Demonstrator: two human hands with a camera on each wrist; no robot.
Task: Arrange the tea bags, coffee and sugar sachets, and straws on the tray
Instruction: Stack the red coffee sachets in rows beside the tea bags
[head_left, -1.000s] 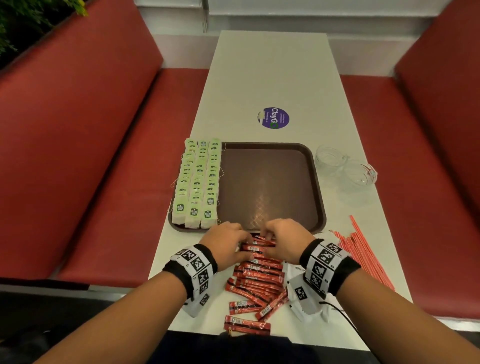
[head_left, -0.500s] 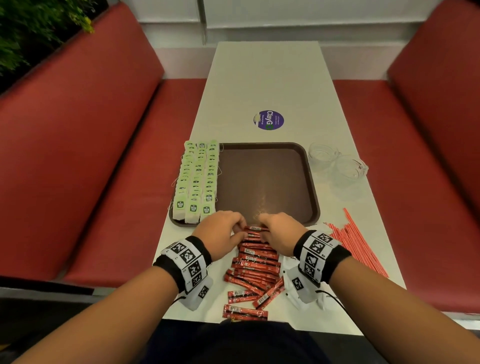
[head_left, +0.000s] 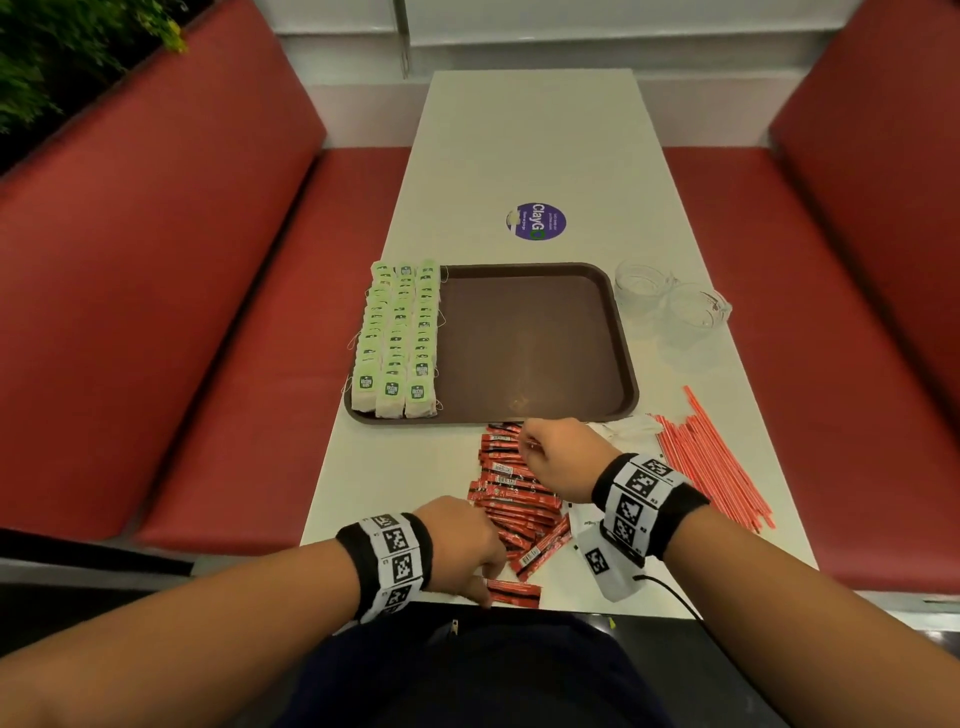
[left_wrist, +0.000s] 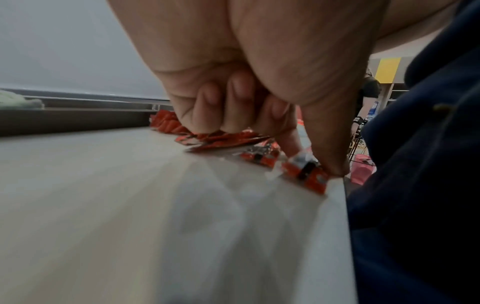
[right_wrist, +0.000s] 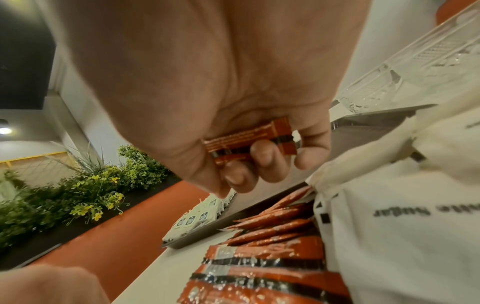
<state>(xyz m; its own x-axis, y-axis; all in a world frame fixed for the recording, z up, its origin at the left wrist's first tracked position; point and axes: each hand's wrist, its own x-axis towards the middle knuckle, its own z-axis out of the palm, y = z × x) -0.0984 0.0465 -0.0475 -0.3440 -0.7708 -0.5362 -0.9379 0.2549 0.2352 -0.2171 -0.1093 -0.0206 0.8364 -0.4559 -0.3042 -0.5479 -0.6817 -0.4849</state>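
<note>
I see red sachets with black bands under both my hands, green-tagged white tea bags ahead-left on a brown tray, red-and-white striped straws to my right.

Head cam looks down the desk from above; wrist cams sit v. close, low — all share red sachets.

both hands curled, forearms extended forward

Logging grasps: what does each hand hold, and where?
Right hand grips red coffee sachets across their middle; left hand pinches one sachet's end.
</note>
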